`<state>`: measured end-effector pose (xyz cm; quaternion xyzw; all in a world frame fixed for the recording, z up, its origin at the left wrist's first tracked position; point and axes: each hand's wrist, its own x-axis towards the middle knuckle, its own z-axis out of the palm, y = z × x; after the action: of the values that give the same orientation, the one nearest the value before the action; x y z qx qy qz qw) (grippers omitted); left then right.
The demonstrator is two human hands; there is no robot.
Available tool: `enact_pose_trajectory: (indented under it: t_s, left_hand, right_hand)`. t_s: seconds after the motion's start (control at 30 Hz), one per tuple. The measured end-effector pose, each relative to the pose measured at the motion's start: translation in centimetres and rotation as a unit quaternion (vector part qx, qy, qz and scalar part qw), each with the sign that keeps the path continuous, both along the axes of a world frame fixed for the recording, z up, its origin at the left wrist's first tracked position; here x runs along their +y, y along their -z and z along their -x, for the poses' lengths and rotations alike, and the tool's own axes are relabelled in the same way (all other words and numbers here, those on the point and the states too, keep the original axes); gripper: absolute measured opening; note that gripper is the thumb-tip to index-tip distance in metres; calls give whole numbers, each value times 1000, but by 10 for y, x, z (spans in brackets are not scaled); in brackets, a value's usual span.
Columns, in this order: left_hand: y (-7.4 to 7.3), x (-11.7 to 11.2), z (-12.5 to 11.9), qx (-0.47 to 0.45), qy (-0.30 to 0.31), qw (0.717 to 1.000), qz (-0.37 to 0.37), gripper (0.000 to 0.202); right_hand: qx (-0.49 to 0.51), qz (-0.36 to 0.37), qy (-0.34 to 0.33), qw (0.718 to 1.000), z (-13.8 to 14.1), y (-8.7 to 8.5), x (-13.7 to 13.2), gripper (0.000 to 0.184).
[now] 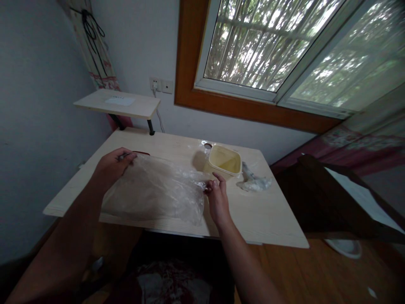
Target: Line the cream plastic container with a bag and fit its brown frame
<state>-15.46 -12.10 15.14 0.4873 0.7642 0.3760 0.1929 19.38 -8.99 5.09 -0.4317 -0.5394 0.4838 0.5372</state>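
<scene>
A clear plastic bag [158,190] is stretched between my two hands above the light wooden desk. My left hand [115,166] pinches its upper left corner, fingers closed. At the bag's right edge, my right hand [217,198] grips the bunched plastic between thumb and fingers, with the index finger raised. Just beyond my right hand stands a pale yellow square plastic tub [225,160], its top uncovered. To the right of the tub lies a crumpled clear plastic bag [255,181]. A thin red item [141,153] shows partly behind the held bag; its kind is hidden.
A small raised shelf [142,109] with a white paper [120,100] stands at the desk's back left. The desk [268,223] has a round hole [208,145] near its back edge. Dark furniture [310,198] stands at the right. A wall socket [160,85] holds a plugged cable.
</scene>
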Motion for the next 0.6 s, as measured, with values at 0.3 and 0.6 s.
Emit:
enact_pose_trajectory:
  t_s: [0.3, 0.6]
  left_hand:
    - [63, 29, 30, 59, 64, 996, 37, 34]
    - [66, 36, 31, 113, 50, 985, -121, 32]
  right_hand:
    - [-124, -7, 16, 992, 18, 41, -2, 63]
    - [-218, -106, 83, 967, 25, 29, 3, 59]
